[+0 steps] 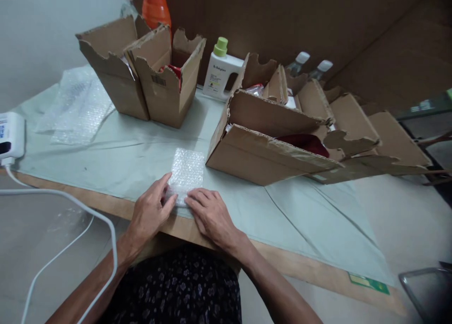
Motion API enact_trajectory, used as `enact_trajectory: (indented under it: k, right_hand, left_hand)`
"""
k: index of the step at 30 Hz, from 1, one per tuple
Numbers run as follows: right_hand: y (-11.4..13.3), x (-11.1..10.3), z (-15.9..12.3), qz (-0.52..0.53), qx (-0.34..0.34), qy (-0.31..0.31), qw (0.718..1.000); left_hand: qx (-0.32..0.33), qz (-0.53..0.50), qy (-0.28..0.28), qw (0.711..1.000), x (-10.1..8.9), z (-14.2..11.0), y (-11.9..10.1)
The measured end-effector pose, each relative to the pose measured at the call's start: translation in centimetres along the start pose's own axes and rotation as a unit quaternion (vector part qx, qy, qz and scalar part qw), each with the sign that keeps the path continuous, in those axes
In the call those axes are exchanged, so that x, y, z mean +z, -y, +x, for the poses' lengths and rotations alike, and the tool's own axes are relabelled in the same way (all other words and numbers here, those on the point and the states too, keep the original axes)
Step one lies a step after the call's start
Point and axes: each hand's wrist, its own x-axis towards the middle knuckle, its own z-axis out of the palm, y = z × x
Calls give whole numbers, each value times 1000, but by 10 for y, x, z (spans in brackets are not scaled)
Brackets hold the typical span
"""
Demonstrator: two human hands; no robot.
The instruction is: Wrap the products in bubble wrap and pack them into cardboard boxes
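Note:
A small piece of bubble wrap [188, 168] lies flat on the cloth near the table's front edge, its near end folded over. My left hand [151, 211] grips its near left side, with thumb and bent fingers around the edge. A bit of something dark red shows by those fingers, too covered to name. On the near right corner, my right hand [212, 215] has its fingers drawn together, pressing the fold of the wrap. The fingertips of both hands are a short way apart.
Cardboard boxes [165, 79] stand at the back left, and more cardboard bins [275, 149] at the right hold packets and a dark red item. Loose bubble wrap sheets [79, 102] lie left. A white detergent bottle [221, 72] stands behind. A white cable [109, 230] crosses the left foreground.

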Motion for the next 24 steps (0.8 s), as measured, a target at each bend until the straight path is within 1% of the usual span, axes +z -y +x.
enact_trajectory:
  k: [3, 5, 7, 10, 12, 15, 16, 17, 18, 20, 22, 24]
  right_hand:
    - [-6, -2, 10, 6, 14, 13, 1000]
    - [-8, -4, 13, 31, 25, 17, 999]
    - [-9, -7, 14, 75, 51, 16, 996]
    - [-11, -9, 16, 137, 98, 6, 986]
    - [-13, -9, 14, 142, 112, -31, 983]
    - [-16, -8, 7, 73, 103, -120, 985]
    - [-16, -8, 5, 43, 90, -133, 986]
    - [-17, -7, 3, 19, 72, -132, 989]
    - [-17, -6, 2, 0, 52, -115, 992]
    - [-19, -3, 4, -26, 18, -68, 997]
    - [-22, 1, 9, -43, 4, -34, 998]
    - [-24, 3, 14, -48, 6, -26, 998]
  left_hand:
    - [93, 10, -26, 995, -12, -7, -4]
    - [145, 13, -13, 989, -19, -12, -5]
    - [164, 1, 5, 986, -22, -13, -4]
    - [152, -18, 15, 988, -20, -8, 1]
    - [123, -29, 21, 992, -17, 0, 4]
    - [70, -48, 25, 996, -10, 14, 8]
    - [57, -51, 25, 997, -8, 18, 9]
    - [47, -48, 24, 997, -5, 22, 10]
    - [43, -40, 22, 998, -3, 25, 10]
    - [40, -18, 15, 999, 1, 28, 10]
    - [45, -2, 0, 999, 1, 28, 9]
    - [76, 3, -18, 997, -2, 25, 8]
